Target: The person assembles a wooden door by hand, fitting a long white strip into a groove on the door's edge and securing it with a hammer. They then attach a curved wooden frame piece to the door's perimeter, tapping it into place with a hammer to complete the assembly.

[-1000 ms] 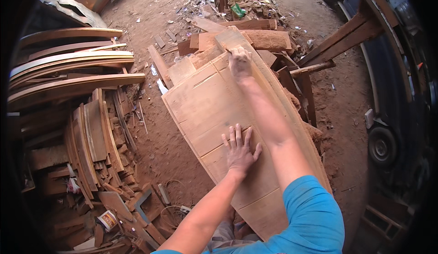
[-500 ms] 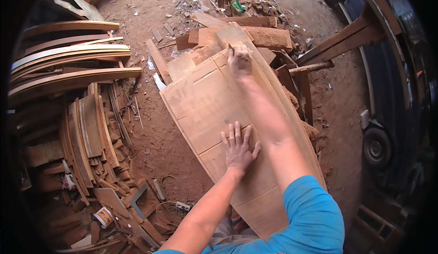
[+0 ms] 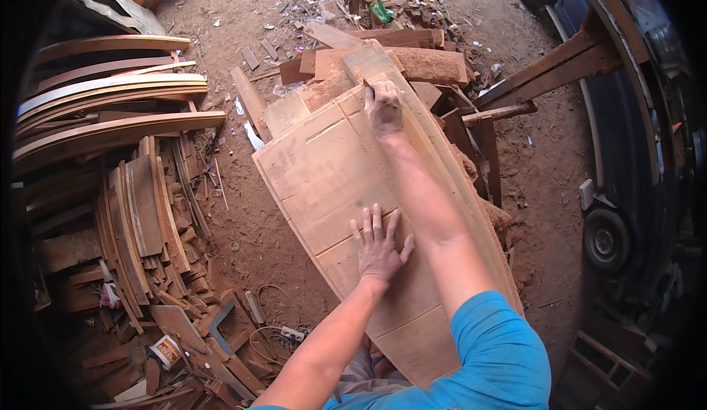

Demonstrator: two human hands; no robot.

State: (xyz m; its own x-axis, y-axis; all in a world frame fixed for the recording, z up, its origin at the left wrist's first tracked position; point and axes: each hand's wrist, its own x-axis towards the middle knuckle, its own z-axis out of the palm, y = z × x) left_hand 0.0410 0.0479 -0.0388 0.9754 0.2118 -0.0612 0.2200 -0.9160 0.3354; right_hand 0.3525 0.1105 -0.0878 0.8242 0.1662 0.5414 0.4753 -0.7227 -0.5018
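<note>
A broad, curved wooden panel (image 3: 324, 178) lies slanting across the middle in front of me, with several straight grooves across its face. My left hand (image 3: 381, 251) rests flat on it with fingers spread, beside one of the grooves. Near the panel's far end, my right hand (image 3: 384, 108) is closed in a fist-like grip. A short, thin, dark piece (image 3: 367, 83) juts from between its fingers; most of it is hidden, so its kind is unclear. My right arm stretches along the panel's right side.
Curved planks (image 3: 118, 126) are stacked at the left, above a heap of offcuts (image 3: 173, 255) and a white tub (image 3: 165, 352). Thick wood pieces (image 3: 412, 64) lie past the panel's far end. A dark blue vehicle (image 3: 626, 137) and a wooden post (image 3: 541, 75) stand at the right.
My right hand has slid slightly toward me along the panel, still gripping the dark piece. The left hand stays flat on the wood. The whole view has shifted a little.
</note>
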